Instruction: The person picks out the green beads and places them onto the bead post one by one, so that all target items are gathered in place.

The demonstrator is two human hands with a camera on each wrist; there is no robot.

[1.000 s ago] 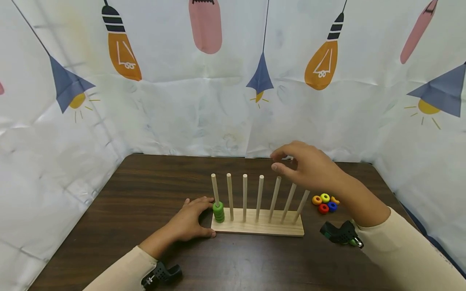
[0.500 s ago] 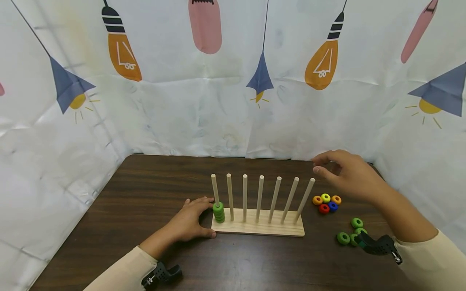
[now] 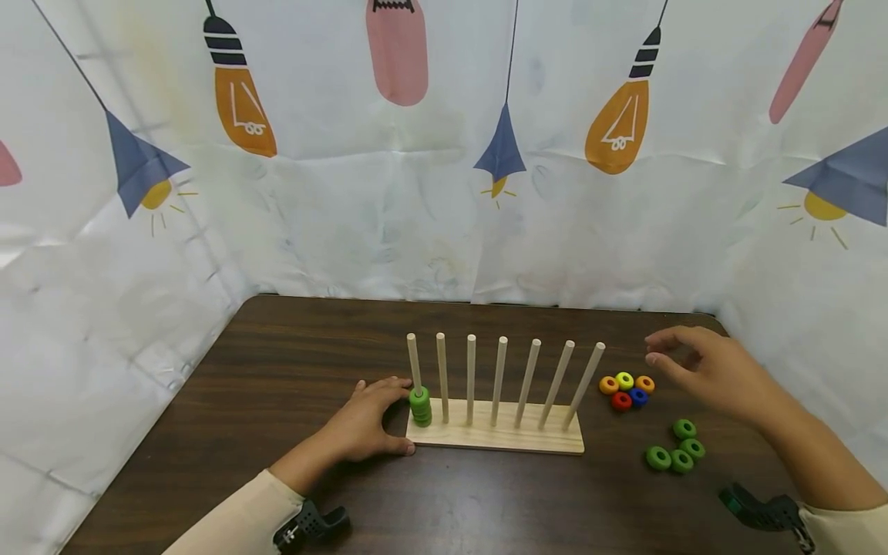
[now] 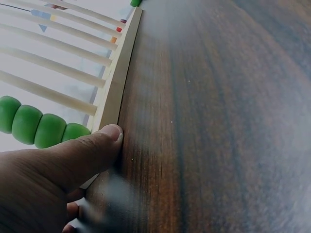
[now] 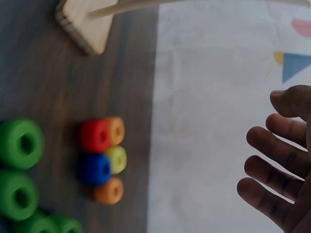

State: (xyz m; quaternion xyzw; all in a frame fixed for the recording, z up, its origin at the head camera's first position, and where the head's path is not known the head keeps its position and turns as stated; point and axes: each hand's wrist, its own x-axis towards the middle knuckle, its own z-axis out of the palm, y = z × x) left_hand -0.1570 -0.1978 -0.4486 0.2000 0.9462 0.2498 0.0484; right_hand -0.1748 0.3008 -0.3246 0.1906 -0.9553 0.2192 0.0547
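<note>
A pale wooden peg stand (image 3: 496,439) with a row of upright pegs sits mid-table in the head view. Stacked green beads (image 3: 420,408) fill the lower part of its leftmost peg. My left hand (image 3: 364,424) holds the stand's left end; in the left wrist view the thumb (image 4: 104,138) presses the base's front edge, the fingers partly hidden behind it. My right hand (image 3: 721,378) hovers with nothing in it, fingers loosely bent, right of a cluster of coloured beads (image 3: 621,401). Several loose green beads (image 3: 681,461) lie nearer, below that hand in the head view.
The dark wood-grain table (image 3: 312,339) carries everything. White cloth (image 3: 430,231) printed with bulbs and lamps hangs along its back and sides. The coloured beads lie just right of the stand: red, blue (image 5: 96,169), yellow and orange.
My right hand has moved right and down from above the stand's right pegs, uncovering the loose green beads and the coloured ones. My left hand has stayed on the stand.
</note>
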